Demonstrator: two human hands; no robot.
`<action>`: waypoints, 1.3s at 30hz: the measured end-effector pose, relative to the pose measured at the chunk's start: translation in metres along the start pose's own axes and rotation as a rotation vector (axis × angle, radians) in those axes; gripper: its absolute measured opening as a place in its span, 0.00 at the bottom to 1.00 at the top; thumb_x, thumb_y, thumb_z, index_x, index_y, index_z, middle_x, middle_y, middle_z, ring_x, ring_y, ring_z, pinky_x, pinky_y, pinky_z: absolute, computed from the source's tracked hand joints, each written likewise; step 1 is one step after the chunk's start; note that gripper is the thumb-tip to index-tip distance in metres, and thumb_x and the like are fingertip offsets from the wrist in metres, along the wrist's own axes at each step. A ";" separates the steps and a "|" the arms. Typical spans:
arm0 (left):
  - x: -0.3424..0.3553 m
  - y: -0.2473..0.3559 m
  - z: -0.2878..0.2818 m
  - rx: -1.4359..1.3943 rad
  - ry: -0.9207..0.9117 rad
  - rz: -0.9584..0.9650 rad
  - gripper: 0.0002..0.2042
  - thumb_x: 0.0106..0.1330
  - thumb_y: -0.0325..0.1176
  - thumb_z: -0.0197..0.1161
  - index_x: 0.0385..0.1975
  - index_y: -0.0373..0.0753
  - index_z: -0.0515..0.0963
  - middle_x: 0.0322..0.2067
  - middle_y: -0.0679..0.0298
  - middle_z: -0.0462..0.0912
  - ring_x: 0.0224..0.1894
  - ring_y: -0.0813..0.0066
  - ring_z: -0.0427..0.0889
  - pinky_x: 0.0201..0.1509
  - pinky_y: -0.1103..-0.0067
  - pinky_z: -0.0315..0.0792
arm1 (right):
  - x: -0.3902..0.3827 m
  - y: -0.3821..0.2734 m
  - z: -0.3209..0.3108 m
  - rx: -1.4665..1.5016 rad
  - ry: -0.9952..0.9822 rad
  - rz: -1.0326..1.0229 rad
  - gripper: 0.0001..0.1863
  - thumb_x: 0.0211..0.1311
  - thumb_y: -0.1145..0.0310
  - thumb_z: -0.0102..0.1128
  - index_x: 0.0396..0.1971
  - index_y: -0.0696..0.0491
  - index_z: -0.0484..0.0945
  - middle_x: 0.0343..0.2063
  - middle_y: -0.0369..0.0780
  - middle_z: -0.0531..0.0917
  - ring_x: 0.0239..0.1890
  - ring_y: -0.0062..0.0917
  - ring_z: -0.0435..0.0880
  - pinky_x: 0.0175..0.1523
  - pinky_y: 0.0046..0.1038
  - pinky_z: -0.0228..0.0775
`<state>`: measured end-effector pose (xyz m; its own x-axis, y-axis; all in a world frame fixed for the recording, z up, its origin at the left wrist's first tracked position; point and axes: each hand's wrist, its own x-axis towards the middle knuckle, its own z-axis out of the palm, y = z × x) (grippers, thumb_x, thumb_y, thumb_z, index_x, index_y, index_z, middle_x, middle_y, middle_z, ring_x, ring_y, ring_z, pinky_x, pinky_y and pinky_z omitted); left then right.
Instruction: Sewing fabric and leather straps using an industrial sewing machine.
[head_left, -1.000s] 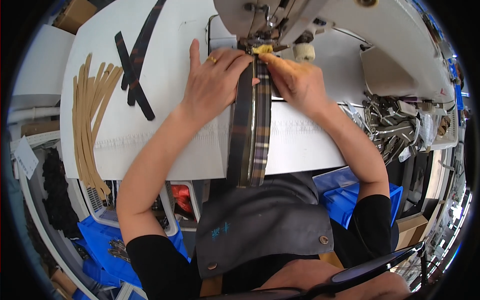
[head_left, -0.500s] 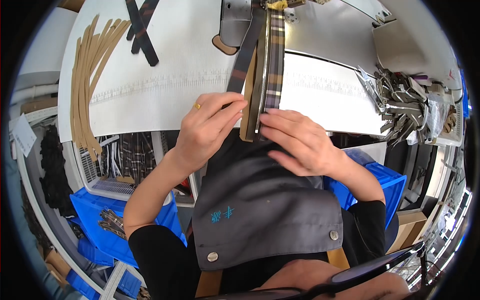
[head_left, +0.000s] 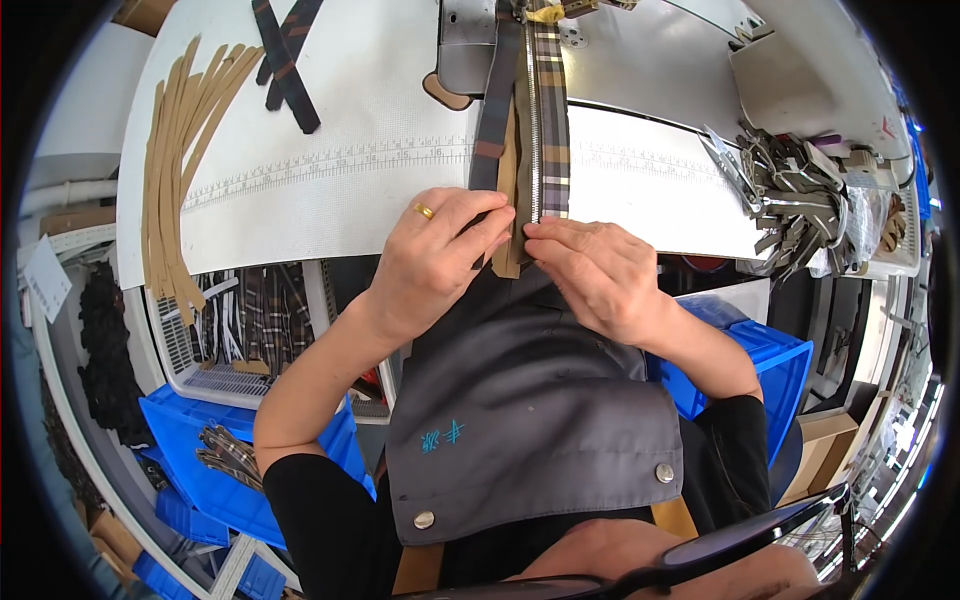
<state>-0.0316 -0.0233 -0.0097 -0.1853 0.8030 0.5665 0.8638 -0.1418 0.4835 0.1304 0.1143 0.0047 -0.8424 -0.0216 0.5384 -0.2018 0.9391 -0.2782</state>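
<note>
A person seated at a white sewing table [head_left: 330, 190] is holding a long plaid strip [head_left: 548, 110] with a metal zipper along it, paired with a tan strip [head_left: 508, 200]. The strips are running from the sewing machine [head_left: 470, 40] at the far edge back to the near edge. The left hand [head_left: 435, 255] is pinching the near end between thumb and fingertips; the right hand [head_left: 595, 275] is pinching just beside it, fingers pressed together. The step appears to be aligning the layers' near ends. The next move likely calls for keeping edges flush while feeding. Tan strips [head_left: 175, 170] are lying far left; metal clips [head_left: 790, 190] are piled at right.
</note>
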 end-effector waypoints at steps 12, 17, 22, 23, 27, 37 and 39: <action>-0.003 -0.006 -0.011 -0.062 -0.045 -0.002 0.18 0.41 0.21 0.68 0.37 0.33 0.79 0.42 0.61 0.80 0.38 0.65 0.80 0.44 0.74 0.76 | -0.001 -0.007 0.005 -0.127 0.012 -0.080 0.14 0.43 0.74 0.60 0.34 0.58 0.80 0.39 0.43 0.83 0.39 0.27 0.83 0.39 0.24 0.71; 0.006 -0.003 -0.024 -0.035 -0.035 0.118 0.19 0.40 0.19 0.66 0.38 0.32 0.79 0.42 0.58 0.81 0.36 0.65 0.82 0.41 0.71 0.77 | -0.001 -0.007 0.001 -0.167 -0.021 -0.097 0.13 0.44 0.72 0.60 0.33 0.58 0.80 0.41 0.43 0.83 0.38 0.23 0.80 0.41 0.23 0.68; 0.014 0.008 -0.013 0.075 -0.093 0.151 0.18 0.41 0.22 0.66 0.36 0.32 0.78 0.39 0.61 0.79 0.37 0.67 0.80 0.44 0.71 0.74 | -0.004 -0.007 0.005 -0.161 0.018 -0.097 0.15 0.41 0.71 0.60 0.33 0.58 0.80 0.42 0.42 0.82 0.38 0.22 0.79 0.40 0.23 0.67; 0.014 0.008 -0.011 0.090 -0.097 0.162 0.18 0.41 0.22 0.66 0.36 0.32 0.78 0.39 0.61 0.79 0.37 0.67 0.80 0.44 0.71 0.74 | -0.005 -0.007 0.006 -0.164 0.021 -0.089 0.15 0.41 0.71 0.60 0.33 0.58 0.80 0.42 0.42 0.82 0.38 0.22 0.79 0.40 0.23 0.67; 0.006 0.006 -0.013 0.010 -0.207 0.059 0.20 0.44 0.20 0.65 0.41 0.36 0.79 0.44 0.63 0.80 0.45 0.67 0.81 0.55 0.63 0.68 | -0.011 -0.004 0.009 -0.091 0.037 -0.073 0.16 0.43 0.73 0.60 0.36 0.60 0.80 0.43 0.43 0.81 0.39 0.25 0.79 0.42 0.26 0.70; -0.022 0.002 -0.002 0.131 -0.096 0.137 0.10 0.57 0.28 0.62 0.39 0.43 0.77 0.47 0.70 0.78 0.49 0.75 0.80 0.70 0.61 0.48 | -0.018 0.000 0.019 0.071 0.134 0.017 0.19 0.38 0.80 0.66 0.38 0.59 0.80 0.41 0.40 0.80 0.41 0.29 0.79 0.42 0.28 0.71; -0.023 0.001 -0.001 0.141 -0.120 0.123 0.10 0.56 0.29 0.64 0.38 0.43 0.77 0.48 0.70 0.77 0.49 0.75 0.79 0.70 0.59 0.48 | -0.018 0.000 0.020 0.071 0.139 0.020 0.18 0.38 0.80 0.66 0.37 0.59 0.80 0.42 0.40 0.80 0.41 0.29 0.79 0.42 0.28 0.71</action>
<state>-0.0266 -0.0428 -0.0219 -0.0247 0.8490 0.5279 0.9351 -0.1671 0.3126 0.1362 0.1080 -0.0209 -0.7701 0.0495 0.6360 -0.2247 0.9120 -0.3431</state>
